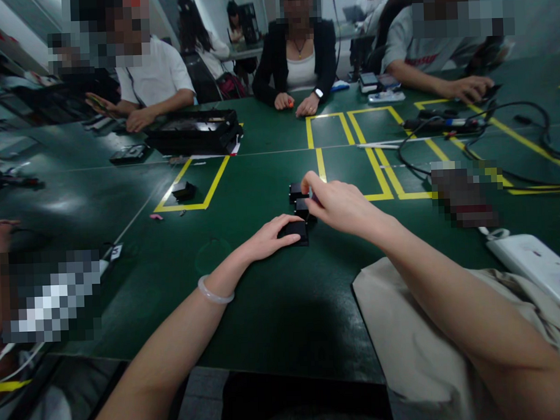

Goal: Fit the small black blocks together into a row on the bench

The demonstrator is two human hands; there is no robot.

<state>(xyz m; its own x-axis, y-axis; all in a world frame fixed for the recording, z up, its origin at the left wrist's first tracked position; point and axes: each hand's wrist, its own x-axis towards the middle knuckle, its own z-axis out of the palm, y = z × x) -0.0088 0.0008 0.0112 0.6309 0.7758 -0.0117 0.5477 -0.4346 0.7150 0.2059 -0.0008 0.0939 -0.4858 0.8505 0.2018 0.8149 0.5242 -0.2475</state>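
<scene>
Three small black blocks stand in a row running away from me on the green table (265,308). My left hand (276,238) lies around the nearest black block (299,231), fingers over its far side and thumb along its near side. Just beyond it, my right hand (337,202) curls its index finger and thumb at the middle black block (302,207). The right index fingertip is close to the far black block (296,190). My right fingers partly cover both of these blocks, so the exact contact is hidden.
Yellow tape (205,182) outlines areas on the table. Another black block (184,190) sits at left, before a black bin (194,132). Beige cloth (394,328), a white power bank (534,262) and black cables (510,107) lie at right. Several people sit opposite.
</scene>
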